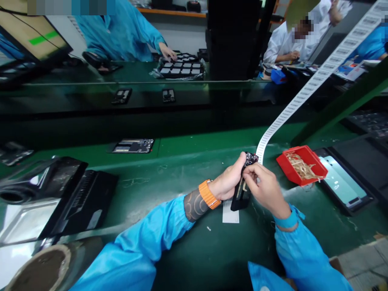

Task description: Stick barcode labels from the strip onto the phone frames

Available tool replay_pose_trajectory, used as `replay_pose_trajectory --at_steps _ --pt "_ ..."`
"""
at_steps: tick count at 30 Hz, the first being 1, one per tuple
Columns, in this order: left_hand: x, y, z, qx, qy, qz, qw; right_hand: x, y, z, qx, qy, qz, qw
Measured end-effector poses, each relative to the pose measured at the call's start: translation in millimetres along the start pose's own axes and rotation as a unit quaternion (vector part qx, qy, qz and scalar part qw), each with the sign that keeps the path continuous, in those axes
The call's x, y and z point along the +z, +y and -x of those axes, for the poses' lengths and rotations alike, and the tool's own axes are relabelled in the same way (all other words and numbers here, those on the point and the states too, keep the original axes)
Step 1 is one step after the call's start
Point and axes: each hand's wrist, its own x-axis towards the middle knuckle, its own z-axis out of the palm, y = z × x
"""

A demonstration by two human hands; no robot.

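Black device [240,196], one, two hands [228,180] [265,189] touching it

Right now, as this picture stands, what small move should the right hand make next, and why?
Probably a gentle press with the right hand on the pale strip: that hand is right beside it, and the left hand grips the black device under it, which should hold steady.
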Motion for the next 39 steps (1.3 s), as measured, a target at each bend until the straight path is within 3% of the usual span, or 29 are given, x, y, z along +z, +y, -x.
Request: replay_pose_trajectory --at_steps 4,7,9,11,12,15,19,26,33,39 --pt "2.5 0.8 0.6 0.003 0.055 -0.021 0.998 3.6 -6.7 1.7 -0.029 -0.022 0.037 0.999" --pt "-0.7 11.7 -1.3 -0.006 0.083 0.013 0.996 -20.7 2.6 7.5 -0.024 -0.017 0.033 0.999" --pt "-6.1 24.0 -2.5 -0.002 0.086 0.044 0.995 -54.0 27.0 11.8 0.035 0.059 0.083 0.994" --pt "-12.0 36.5 -3.0 0.013 0.082 0.064 0.994 -91.0 63.1 15.4 0.119 0.187 0.218 0.950" --pt "-14.6 41.4 -3.0 0.021 0.078 0.069 0.994 -107.0 82.1 17.1 0.136 0.213 0.250 0.935" --pt "-19.0 47.1 -3.1 0.003 0.040 0.059 0.997 -134.1 126.7 23.2 0.161 0.194 0.304 0.919" --pt "-21.4 40.6 -5.5 -0.056 0.008 0.028 0.998 -133.0 145.3 31.8 0.174 0.197 0.344 0.902" --pt "-25.1 38.7 -8.1 -0.069 0.029 0.014 0.997 -133.4 137.3 34.0 0.218 0.274 0.370 0.860" --pt "-21.6 40.7 -6.4 -0.073 0.027 0.014 0.997 -129.6 135.8 30.3 0.250 0.218 0.309 0.891" --pt "-23.0 40.7 -8.1 -0.067 0.032 0.025 0.997 -122.4 135.8 25.6 0.238 0.278 0.199 0.909"
